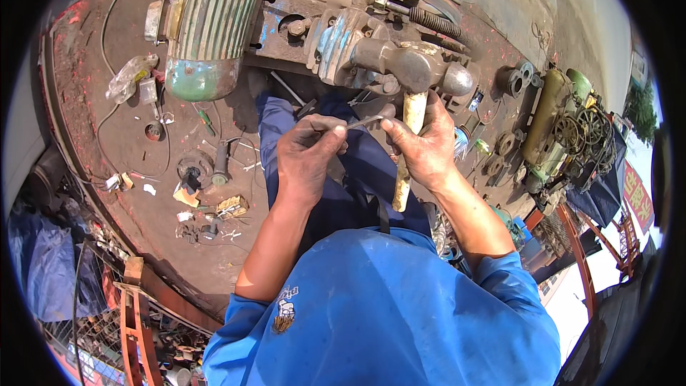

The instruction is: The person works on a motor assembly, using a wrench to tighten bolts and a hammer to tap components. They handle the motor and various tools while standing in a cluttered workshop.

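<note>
My left hand [309, 154] is closed, pinching one end of a thin, slightly bent grey metal strip [365, 121] between thumb and fingers. The strip's other end meets the thumb tip of my right hand [430, 150]. That hand is also closed, wrapped around the pale, worn handle of a ball-peen hammer [415, 69]. The hammer's head is up, its rounded end to the right, and the handle hangs below my palm. Just beyond the hands lies a greasy machine assembly [336, 46] with bolted metal housings. Whether my right fingers also grip the strip is partly hidden.
A green finned electric motor [214, 32] sits at the far left of the assembly, with a coiled spring [436, 21] at its right. Scraps and a screwdriver [206, 121] litter the floor to the left. Rings and an old compressor-like machine [564, 129] stand right.
</note>
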### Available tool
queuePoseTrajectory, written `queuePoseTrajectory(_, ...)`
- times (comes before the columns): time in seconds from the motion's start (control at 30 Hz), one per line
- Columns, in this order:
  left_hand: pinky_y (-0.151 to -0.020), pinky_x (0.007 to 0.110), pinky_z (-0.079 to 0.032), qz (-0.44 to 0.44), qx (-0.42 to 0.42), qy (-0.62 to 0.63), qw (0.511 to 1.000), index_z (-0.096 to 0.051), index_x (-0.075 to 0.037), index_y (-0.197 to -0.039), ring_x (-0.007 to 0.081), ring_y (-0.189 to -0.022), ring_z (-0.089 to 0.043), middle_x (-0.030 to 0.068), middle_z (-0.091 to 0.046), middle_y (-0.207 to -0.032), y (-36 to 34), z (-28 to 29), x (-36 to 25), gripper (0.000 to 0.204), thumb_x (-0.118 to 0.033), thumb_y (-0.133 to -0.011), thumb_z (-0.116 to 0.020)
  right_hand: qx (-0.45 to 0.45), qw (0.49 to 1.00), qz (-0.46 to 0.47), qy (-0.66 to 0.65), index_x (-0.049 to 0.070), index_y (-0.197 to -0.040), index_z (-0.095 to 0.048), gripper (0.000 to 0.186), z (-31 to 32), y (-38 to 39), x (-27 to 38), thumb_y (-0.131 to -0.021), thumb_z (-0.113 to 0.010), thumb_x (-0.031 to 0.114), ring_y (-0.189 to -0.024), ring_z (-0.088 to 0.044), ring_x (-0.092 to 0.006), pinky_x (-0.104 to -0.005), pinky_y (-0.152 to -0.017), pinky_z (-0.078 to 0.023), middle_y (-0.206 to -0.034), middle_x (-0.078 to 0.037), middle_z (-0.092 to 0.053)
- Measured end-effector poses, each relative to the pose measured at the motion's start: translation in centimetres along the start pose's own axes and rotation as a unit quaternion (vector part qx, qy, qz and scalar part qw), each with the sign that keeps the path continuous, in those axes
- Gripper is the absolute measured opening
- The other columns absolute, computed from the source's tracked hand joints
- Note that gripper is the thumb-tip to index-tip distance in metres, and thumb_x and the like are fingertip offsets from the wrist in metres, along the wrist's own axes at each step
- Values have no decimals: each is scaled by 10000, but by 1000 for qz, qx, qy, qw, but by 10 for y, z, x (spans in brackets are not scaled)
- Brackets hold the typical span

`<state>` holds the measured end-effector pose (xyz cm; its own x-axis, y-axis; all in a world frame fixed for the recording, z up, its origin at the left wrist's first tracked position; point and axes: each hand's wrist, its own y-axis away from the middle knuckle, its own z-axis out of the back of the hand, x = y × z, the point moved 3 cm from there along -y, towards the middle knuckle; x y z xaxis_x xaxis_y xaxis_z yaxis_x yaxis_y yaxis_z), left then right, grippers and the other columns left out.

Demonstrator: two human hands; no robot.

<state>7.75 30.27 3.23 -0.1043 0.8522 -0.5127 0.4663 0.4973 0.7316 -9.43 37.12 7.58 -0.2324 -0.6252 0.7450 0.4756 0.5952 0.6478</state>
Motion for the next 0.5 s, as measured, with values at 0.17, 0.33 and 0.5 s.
queuePoseTrajectory(0.17, -632, 244, -424, -82, 65, -252, 962, -674, 23, -948, 73, -703, -504, 11, -587, -757, -3, -18, -8, 122, -91, -908, -691, -24, 997, 39, 69, 24, -1231, -555, 422, 18, -20, 1, -864, -761, 64, -804, -610, -106, -283, -704, -525, -937, -36, -668)
queuePoseTrajectory(0.33, -565, 275, -444, -143, -103, -243, 954, -661, 40, -906, 86, -608, -527, 65, -618, -688, -45, -29, -31, 102, -58, -891, -683, -85, 990, 84, 77, 20, -1172, -538, 331, 36, -30, 13, -908, -724, 93, -605, -569, -74, -235, -531, -478, -779, -14, -624)
queuePoseTrajectory(0.5, -585, 340, -482, -200, -108, -263, 938, -662, 33, -859, 227, -589, -605, 152, -648, -705, -77, -35, -18, 97, -56, -864, -700, -99, 989, 72, 88, 17, -1215, -534, 363, 45, -26, 18, -911, -721, 86, -630, -560, -73, -232, -552, -477, -826, -14, -615)
